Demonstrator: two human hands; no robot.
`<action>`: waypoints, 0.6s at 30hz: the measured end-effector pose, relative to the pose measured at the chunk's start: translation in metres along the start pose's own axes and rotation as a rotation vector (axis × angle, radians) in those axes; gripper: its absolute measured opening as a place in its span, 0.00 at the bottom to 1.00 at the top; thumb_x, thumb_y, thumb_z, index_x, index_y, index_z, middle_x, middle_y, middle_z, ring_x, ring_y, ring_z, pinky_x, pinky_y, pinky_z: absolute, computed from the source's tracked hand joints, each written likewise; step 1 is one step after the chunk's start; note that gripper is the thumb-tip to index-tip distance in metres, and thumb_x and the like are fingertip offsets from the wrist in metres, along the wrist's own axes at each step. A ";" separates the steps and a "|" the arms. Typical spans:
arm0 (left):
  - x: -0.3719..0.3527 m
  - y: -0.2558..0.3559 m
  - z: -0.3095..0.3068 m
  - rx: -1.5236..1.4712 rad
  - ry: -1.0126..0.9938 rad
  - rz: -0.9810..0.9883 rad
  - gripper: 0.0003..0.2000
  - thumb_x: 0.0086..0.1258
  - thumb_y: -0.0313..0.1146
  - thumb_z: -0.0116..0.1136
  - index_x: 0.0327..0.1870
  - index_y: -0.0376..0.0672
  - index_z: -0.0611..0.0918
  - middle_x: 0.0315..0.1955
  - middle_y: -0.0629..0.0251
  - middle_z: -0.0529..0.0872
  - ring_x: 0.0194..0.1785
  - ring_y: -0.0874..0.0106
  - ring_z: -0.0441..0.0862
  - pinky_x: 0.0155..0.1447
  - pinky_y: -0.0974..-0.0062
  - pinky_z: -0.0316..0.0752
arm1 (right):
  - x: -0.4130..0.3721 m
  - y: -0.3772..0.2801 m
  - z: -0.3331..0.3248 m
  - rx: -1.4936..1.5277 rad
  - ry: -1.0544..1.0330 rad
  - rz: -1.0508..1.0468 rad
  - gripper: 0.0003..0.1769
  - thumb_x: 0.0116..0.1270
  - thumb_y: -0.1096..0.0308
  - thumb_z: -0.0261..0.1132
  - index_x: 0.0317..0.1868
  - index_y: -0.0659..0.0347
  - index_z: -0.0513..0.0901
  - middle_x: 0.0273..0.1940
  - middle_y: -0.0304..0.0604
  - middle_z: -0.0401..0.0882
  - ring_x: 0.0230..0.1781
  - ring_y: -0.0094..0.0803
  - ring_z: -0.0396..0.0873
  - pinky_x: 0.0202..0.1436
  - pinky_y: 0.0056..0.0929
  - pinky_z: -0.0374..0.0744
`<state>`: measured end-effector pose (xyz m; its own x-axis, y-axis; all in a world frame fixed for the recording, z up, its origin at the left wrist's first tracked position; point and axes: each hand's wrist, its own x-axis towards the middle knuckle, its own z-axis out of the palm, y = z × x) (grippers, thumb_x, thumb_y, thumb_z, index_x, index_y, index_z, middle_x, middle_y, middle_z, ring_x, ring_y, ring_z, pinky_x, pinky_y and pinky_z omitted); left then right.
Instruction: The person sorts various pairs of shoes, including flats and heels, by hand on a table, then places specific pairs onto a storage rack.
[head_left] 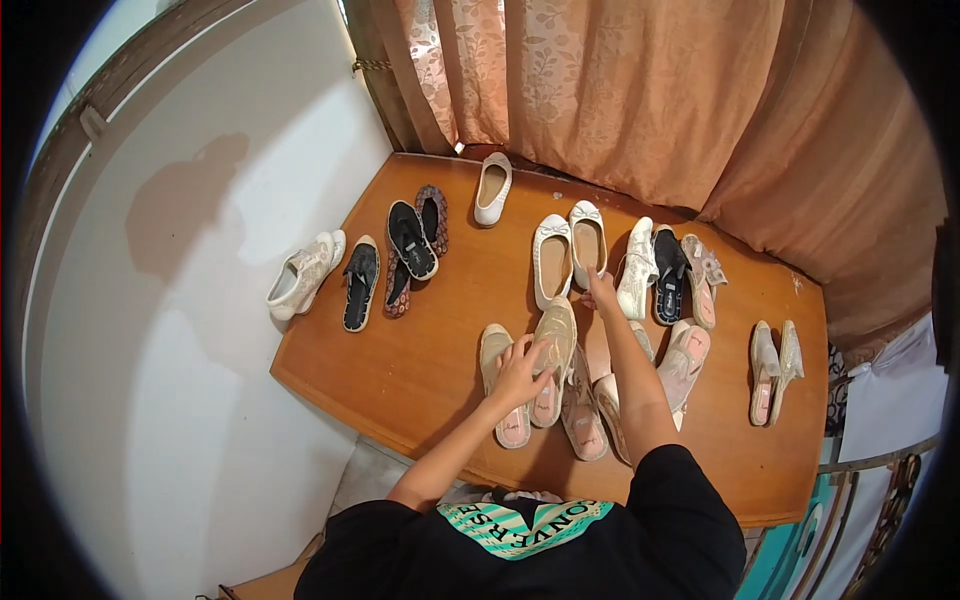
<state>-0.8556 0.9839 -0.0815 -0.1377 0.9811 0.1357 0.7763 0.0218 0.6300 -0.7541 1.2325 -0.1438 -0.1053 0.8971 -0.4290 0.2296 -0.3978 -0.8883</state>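
My left hand (520, 374) grips the side of a beige slip-on mule (557, 322), its thumb near the opening and its fingers along the upper. Beside it, partly under that hand, lies a matching beige mule (494, 345) with a pink insole. At the heel of a white ballet flat with a bow (588, 235), my right hand (599, 290) is closed, its fingertips partly hidden. Just left of that shoe stands its white mate (551, 262). More pale mules, one of them a sheer mule (582, 415), lie under and beside my right forearm.
Black slip-ons (410, 240), patterned flats (433, 215) and white lace shoes (305, 275) stand on the left of the wooden table (390, 375). A single white flat (493, 190) is at the back. More shoes, including silvery mules (765, 375), stand right. A wall and curtains border the table.
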 end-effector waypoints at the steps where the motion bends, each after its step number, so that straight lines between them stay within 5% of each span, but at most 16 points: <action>1: 0.000 -0.001 0.000 -0.011 0.000 0.000 0.27 0.57 0.41 0.57 0.59 0.51 0.67 0.56 0.56 0.64 0.58 0.55 0.62 0.58 0.52 0.56 | 0.001 -0.001 0.000 0.000 0.000 0.001 0.33 0.58 0.42 0.55 0.54 0.58 0.61 0.29 0.46 0.72 0.21 0.31 0.75 0.23 0.27 0.77; 12: 0.012 -0.002 0.002 -0.052 0.064 0.010 0.27 0.58 0.41 0.57 0.59 0.47 0.65 0.55 0.55 0.66 0.58 0.55 0.64 0.60 0.58 0.58 | -0.020 0.000 -0.002 0.423 -0.005 0.133 0.20 0.61 0.56 0.49 0.40 0.68 0.70 0.26 0.46 0.75 0.23 0.31 0.77 0.28 0.26 0.79; 14: 0.021 -0.009 0.003 -0.178 0.086 0.003 0.29 0.58 0.41 0.56 0.60 0.47 0.63 0.56 0.56 0.65 0.59 0.54 0.63 0.58 0.51 0.57 | -0.039 0.003 -0.006 0.483 -0.047 0.132 0.19 0.61 0.56 0.49 0.39 0.66 0.70 0.28 0.45 0.75 0.23 0.30 0.77 0.27 0.25 0.78; 18: 0.051 -0.032 0.012 -0.413 0.168 -0.065 0.27 0.58 0.38 0.59 0.57 0.39 0.66 0.52 0.51 0.69 0.56 0.58 0.68 0.56 0.64 0.65 | -0.091 0.005 -0.016 0.581 -0.067 0.040 0.13 0.61 0.58 0.52 0.37 0.59 0.67 0.23 0.37 0.70 0.26 0.29 0.77 0.26 0.24 0.76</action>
<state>-0.8800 1.0359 -0.1034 -0.3027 0.9347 0.1864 0.4571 -0.0292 0.8889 -0.7278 1.1520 -0.1067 -0.1725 0.8725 -0.4571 -0.3312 -0.4884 -0.8073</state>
